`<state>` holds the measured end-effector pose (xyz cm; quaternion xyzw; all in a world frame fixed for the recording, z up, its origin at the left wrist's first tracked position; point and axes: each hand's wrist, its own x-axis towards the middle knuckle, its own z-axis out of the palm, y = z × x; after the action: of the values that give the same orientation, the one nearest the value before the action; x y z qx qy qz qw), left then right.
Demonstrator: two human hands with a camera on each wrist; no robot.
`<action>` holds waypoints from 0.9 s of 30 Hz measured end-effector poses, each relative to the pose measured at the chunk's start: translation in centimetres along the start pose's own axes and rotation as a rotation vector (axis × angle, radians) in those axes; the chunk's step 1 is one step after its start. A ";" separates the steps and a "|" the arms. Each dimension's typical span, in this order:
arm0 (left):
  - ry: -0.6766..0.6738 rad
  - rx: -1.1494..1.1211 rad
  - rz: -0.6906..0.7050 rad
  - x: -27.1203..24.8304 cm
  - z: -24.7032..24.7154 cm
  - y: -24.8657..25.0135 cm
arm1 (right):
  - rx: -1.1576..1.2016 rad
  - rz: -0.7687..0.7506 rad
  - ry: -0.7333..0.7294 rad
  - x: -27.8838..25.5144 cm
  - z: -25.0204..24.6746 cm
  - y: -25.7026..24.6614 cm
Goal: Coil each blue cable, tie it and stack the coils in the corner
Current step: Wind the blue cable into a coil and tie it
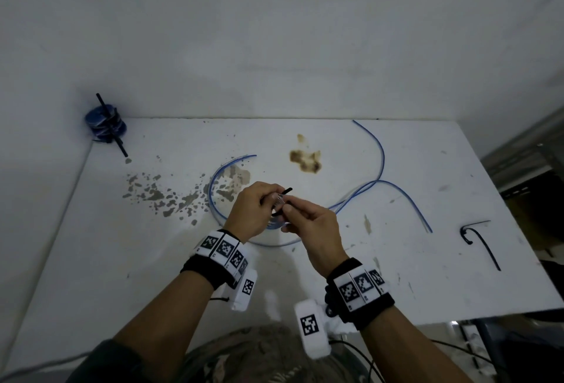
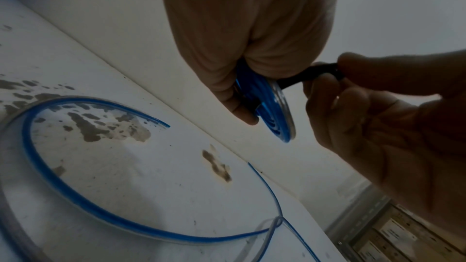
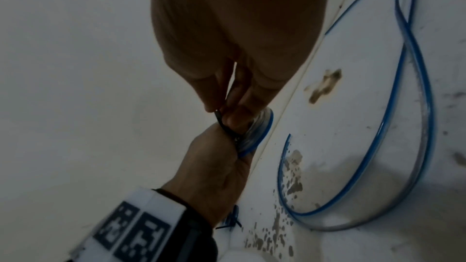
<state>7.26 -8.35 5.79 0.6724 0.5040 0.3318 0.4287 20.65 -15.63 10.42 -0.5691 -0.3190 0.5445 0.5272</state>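
Head view: coil [image 1: 278,203] and tie [image 1: 285,192] mostly hidden between both hands.

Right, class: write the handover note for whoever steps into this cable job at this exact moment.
Left hand: grips a small coil of blue cable, held above the table.
Right hand: pinches the black tie at that coil.
Done: a stack of tied coils sits in the far left corner.
Left: finish this tie and stack the coil. Loose blue cables lie uncoiled on the table; spare ties lie to the right.
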 end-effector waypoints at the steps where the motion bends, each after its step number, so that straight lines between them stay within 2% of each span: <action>1: 0.003 0.011 0.016 -0.1 -0.1 -0.1 | 0.065 0.019 0.047 0.2 -0.1 -0.2; 3: -0.003 0.025 0.059 -0.4 -0.1 0.0 | 0.160 0.063 0.110 0.8 -0.7 -0.6; 8: -0.016 0.080 0.148 -0.7 0.0 0.5 | 0.112 0.076 0.066 1.2 -1.1 -0.5; 13: -0.032 0.087 0.154 -0.7 0.0 0.6 | 0.156 0.084 0.154 1.3 -1.1 -0.4; 27: -0.078 0.111 0.168 -1.0 -0.3 0.7 | 0.061 0.191 0.083 2.0 -1.5 -0.6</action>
<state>7.01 -9.29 6.52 0.7474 0.4462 0.3117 0.3810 22.65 -13.95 10.17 -0.6027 -0.2245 0.5778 0.5026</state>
